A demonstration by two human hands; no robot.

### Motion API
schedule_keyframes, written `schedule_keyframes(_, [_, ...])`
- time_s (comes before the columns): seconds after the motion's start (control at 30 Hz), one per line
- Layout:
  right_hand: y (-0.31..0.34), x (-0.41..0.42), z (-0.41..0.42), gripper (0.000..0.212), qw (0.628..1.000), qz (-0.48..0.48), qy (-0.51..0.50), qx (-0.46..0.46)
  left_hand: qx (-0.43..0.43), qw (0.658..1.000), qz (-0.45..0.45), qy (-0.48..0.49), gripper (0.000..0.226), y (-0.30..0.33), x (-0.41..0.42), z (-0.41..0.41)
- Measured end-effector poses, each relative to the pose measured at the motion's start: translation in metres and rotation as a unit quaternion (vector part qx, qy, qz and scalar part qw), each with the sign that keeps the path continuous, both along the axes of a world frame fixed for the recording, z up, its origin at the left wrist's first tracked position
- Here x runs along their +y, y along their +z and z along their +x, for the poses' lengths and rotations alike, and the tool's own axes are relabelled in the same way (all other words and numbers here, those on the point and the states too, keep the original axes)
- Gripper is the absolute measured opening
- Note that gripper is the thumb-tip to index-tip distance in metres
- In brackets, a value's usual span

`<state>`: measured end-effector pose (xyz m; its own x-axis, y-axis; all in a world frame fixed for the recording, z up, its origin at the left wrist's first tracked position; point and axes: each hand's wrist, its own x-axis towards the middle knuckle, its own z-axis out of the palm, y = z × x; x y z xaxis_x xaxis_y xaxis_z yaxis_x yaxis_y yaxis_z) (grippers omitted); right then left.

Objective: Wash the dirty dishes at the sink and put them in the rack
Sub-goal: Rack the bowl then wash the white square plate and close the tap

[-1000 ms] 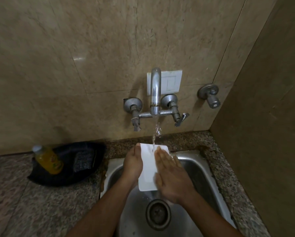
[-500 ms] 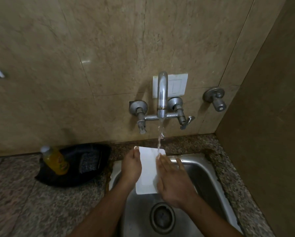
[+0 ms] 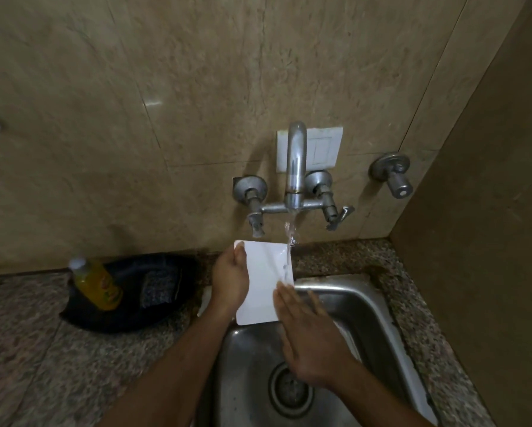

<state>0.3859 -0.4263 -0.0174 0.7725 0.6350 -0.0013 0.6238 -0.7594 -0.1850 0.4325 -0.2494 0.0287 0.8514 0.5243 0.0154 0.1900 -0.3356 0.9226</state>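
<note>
**White plate held under the running tap**

The left hand [image 3: 231,280] gripped the left long edge of the white rectangular plate [image 3: 263,282], fingers curled round that edge with the thumb tip near the plate's upper left corner. The right hand [image 3: 312,334] lay flat, fingers straight and slightly spread, its fingertips [image 3: 284,292] pressed against the plate's lower right part. Both forearms rose from the bottom of the view, the left slanting up to the right, the right slanting up to the left.

The plate was held over the back left part of the steel sink [image 3: 369,306], its long axis running up and down the view, top edge towards the wall, broad face towards the camera. Water from the faucet [image 3: 295,167] fell on its upper right corner and ran down the right edge.

To the right of the plate the basin lay open, the drain [image 3: 290,388] below the right hand. On the granite counter [image 3: 42,359] to the left sat a black tray [image 3: 126,291] with a yellow bottle [image 3: 96,283] and a scrub pad [image 3: 156,286], near the left hand but apart from it.
</note>
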Motion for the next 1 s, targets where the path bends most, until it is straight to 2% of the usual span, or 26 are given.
schedule_keyframes(0.13, [0.002,0.007,0.010,0.074,0.999,0.012,-0.038,-0.020,0.000,1.000,-0.016,0.005,0.033,0.004,-0.007,0.008])
schedule_keyframes(0.23, [0.001,-0.004,-0.002,0.075,1.000,0.010,-0.006,-0.004,-0.023,0.999,-0.031,0.007,0.035,-0.002,-0.003,0.011])
schedule_keyframes(0.37, [0.007,-0.003,0.008,0.076,0.999,0.007,-0.034,-0.007,-0.019,0.995,-0.096,0.036,0.033,-0.005,-0.011,0.015])
schedule_keyframes(0.5, [0.009,-0.002,-0.006,0.080,0.997,0.071,0.012,0.027,-0.031,0.987,-0.157,0.025,0.032,-0.003,-0.020,0.027])
schedule_keyframes(0.57, [0.011,-0.007,-0.002,0.078,0.997,0.080,0.002,0.019,-0.031,0.978,-0.202,0.029,0.033,-0.008,-0.027,0.025])
schedule_keyframes(0.67, [0.012,-0.002,-0.001,0.078,0.994,0.108,0.006,0.019,-0.004,0.969,-0.247,0.023,0.034,-0.008,-0.036,0.029])
schedule_keyframes(0.77, [0.016,-0.017,-0.002,0.076,0.995,0.088,0.028,0.031,0.008,0.960,-0.278,0.025,0.033,-0.013,-0.039,0.030])
schedule_keyframes(0.87, [0.020,-0.027,0.005,0.075,0.997,0.075,-0.014,-0.003,0.026,0.948,-0.316,0.035,0.033,-0.015,-0.044,0.028])
schedule_keyframes(1.0, [0.019,-0.029,-0.002,0.077,0.997,0.071,0.035,0.023,0.042,0.938,-0.343,0.031,0.030,-0.011,-0.052,0.031])
